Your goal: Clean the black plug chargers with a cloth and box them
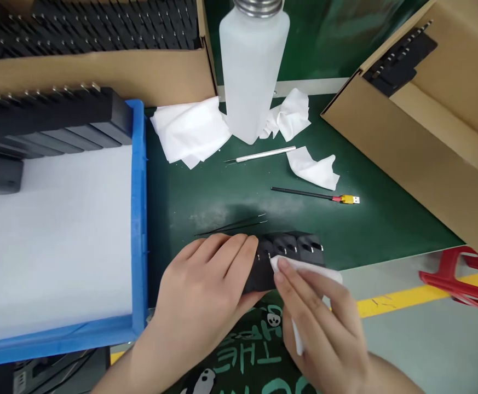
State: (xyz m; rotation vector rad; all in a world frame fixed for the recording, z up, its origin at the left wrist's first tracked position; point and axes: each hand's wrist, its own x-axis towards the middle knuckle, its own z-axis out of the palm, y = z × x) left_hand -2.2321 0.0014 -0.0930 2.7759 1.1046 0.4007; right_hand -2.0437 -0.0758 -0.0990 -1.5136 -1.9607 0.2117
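My left hand is closed around a row of black power adapters with metal prongs, held at the front edge of the green table. My right hand pinches a folded white wipe and presses its tip against the adapters near the prongs. Part of the row is hidden behind my left fingers. Just beyond my left hand lie black tweezers, their tips pointing right.
A blue tray with more adapters stands left. Behind are a cardboard box of adapters, a white bottle and crumpled wipes. A white-handled pick and USB cable lie mid-table. Another box stands right.
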